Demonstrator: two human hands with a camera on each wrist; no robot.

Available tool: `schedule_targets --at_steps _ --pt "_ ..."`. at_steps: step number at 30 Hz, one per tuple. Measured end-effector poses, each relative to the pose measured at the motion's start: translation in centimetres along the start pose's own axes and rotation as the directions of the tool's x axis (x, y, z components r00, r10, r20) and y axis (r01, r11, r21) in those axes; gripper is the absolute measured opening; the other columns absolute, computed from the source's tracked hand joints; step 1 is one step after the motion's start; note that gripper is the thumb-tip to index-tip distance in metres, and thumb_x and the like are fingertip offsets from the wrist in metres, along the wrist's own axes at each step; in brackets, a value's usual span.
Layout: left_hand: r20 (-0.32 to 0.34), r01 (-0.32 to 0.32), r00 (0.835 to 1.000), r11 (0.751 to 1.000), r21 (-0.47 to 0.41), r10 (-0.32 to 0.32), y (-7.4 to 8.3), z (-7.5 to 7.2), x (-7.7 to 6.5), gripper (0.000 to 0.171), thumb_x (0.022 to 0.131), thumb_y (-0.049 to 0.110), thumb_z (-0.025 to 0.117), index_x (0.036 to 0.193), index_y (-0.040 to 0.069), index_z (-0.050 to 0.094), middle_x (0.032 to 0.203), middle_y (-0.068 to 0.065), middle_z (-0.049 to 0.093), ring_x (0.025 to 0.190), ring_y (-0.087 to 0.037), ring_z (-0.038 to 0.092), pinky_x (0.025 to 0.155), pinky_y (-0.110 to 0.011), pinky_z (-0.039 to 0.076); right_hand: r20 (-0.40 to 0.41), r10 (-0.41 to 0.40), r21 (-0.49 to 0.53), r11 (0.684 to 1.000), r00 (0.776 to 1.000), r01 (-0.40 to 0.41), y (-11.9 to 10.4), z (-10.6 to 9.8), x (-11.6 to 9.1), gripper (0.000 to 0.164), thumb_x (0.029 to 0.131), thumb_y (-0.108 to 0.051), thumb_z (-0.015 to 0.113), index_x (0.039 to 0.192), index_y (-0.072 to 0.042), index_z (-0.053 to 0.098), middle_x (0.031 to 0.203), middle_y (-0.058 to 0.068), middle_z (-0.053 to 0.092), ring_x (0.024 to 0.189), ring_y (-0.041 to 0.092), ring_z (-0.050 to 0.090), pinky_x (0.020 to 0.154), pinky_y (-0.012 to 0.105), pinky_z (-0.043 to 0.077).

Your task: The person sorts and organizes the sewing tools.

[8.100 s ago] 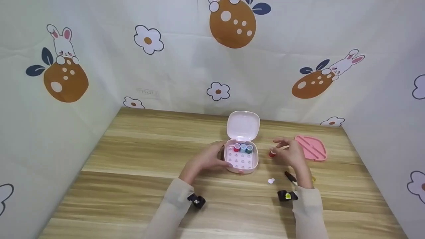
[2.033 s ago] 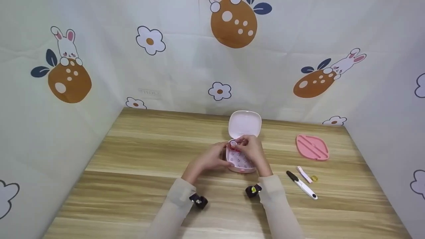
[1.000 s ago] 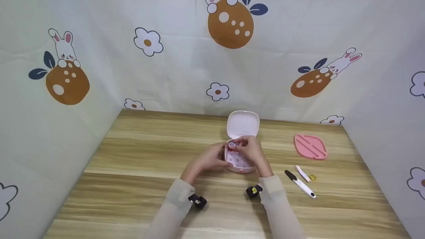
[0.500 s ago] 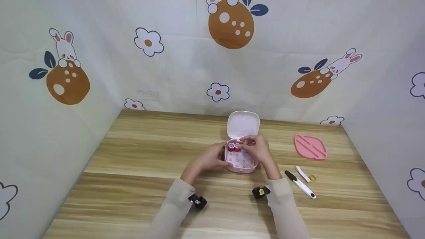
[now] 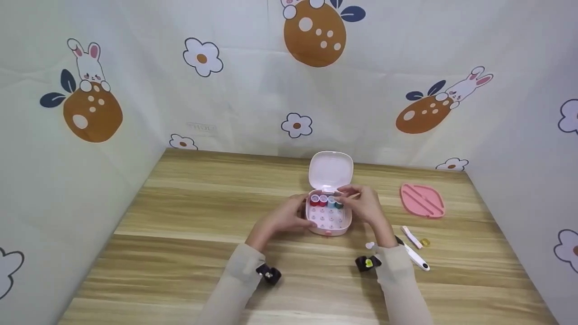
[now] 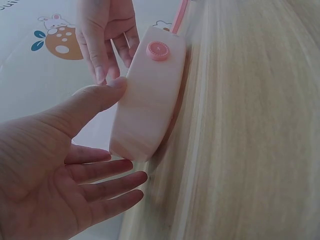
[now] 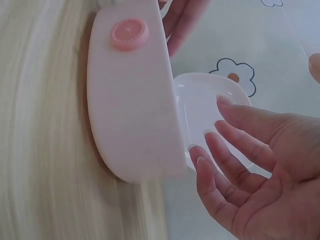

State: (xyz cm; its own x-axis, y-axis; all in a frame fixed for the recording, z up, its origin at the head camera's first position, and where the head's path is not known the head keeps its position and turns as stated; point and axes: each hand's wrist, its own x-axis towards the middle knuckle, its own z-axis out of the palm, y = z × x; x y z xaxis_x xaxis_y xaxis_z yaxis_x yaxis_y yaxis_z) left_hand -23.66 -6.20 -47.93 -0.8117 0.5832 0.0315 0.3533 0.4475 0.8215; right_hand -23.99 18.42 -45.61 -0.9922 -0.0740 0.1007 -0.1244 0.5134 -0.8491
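A pale pink sewing box stands on the table with its lid raised at the back. Along the back row inside it, two red thread spools, a light blue spool and a dark green spool stand upright; bare pegs fill the rows in front. My left hand holds the box's left side, thumb on the front rim and fingers along the side. Just over the back right corner is my right hand, fingers loosely bent with nothing between them.
Right of the box lie a pink tray insert with a diagonal bar, a white strip, a yellow ring and a black-and-white stick-shaped tool, partly behind my right wrist. A small white piece lies nearer. Printed cloth surrounds the table.
My right hand brought a red spool from the table into the back left of the box, let go of it and moved right along the row. The left hand stays on the box.
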Motion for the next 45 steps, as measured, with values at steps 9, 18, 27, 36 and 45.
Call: schedule_targets --at_steps 9,18,27,36,45 --pt "-0.005 0.005 1.0 0.999 0.035 -0.005 0.0 0.0 0.0 0.077 0.088 0.011 0.085 0.154 -0.002 0.048 0.145 -0.022 0.061 0.135 -0.035 0.058 0.121 -0.047 0.044 0.018 -0.023 -0.009 1.0 1.0 0.023 0.5 -1.5 -0.5 0.027 0.09 -0.004 0.08 0.113 0.01 0.075 0.099 0.021 0.076 0.08 0.013 0.067 0.068 0.015 0.054" --pt "-0.013 0.023 1.0 0.998 0.051 -0.022 0.1 0.0 -0.1 0.079 0.088 0.012 0.085 0.156 0.0 0.046 0.149 -0.022 0.058 0.14 -0.036 0.054 0.123 -0.048 0.04 0.001 -0.02 -0.059 0.998 1.0 0.02 0.7 -3.3 -1.1 0.027 0.091 -0.004 0.078 0.115 0.008 0.076 0.094 0.016 0.075 0.078 0.013 0.066 0.069 0.016 0.053" --pt "-0.01 0.03 1.0 0.999 0.041 -0.029 0.1 0.0 -0.1 0.084 0.088 0.011 0.085 0.16 0.005 0.043 0.153 -0.019 0.056 0.143 -0.034 0.052 0.124 -0.047 0.039 0.021 -0.005 -0.073 0.997 1.0 0.006 1.5 -5.0 -1.5 0.032 0.094 -0.004 0.076 0.121 0.012 0.071 0.097 0.02 0.074 0.073 0.009 0.064 0.066 0.015 0.053" --pt "-0.01 0.019 1.0 0.999 0.05 -0.018 0.0 0.0 -0.1 0.078 0.088 0.012 0.086 0.155 0.0 0.048 0.147 -0.021 0.06 0.137 -0.034 0.057 0.121 -0.047 0.043 -0.006 -0.014 -0.155 0.988 1.0 0.013 2.2 -6.4 -2.1 0.031 0.093 -0.005 0.078 0.119 0.011 0.073 0.097 0.021 0.076 0.077 0.015 0.07 0.067 0.016 0.054" --pt "-0.011 0.048 0.999 0.997 0.053 -0.047 0.1 0.1 -0.2 0.081 0.088 0.012 0.085 0.158 0.003 0.045 0.152 -0.02 0.056 0.142 -0.035 0.053 0.124 -0.046 0.039 -0.015 0.011 -0.174 0.985 1.0 -0.014 2.9 -7.4 -2.7 0.033 0.093 -0.006 0.079 0.121 0.01 0.072 0.1 0.022 0.075 0.076 0.016 0.068 0.065 0.017 0.053"
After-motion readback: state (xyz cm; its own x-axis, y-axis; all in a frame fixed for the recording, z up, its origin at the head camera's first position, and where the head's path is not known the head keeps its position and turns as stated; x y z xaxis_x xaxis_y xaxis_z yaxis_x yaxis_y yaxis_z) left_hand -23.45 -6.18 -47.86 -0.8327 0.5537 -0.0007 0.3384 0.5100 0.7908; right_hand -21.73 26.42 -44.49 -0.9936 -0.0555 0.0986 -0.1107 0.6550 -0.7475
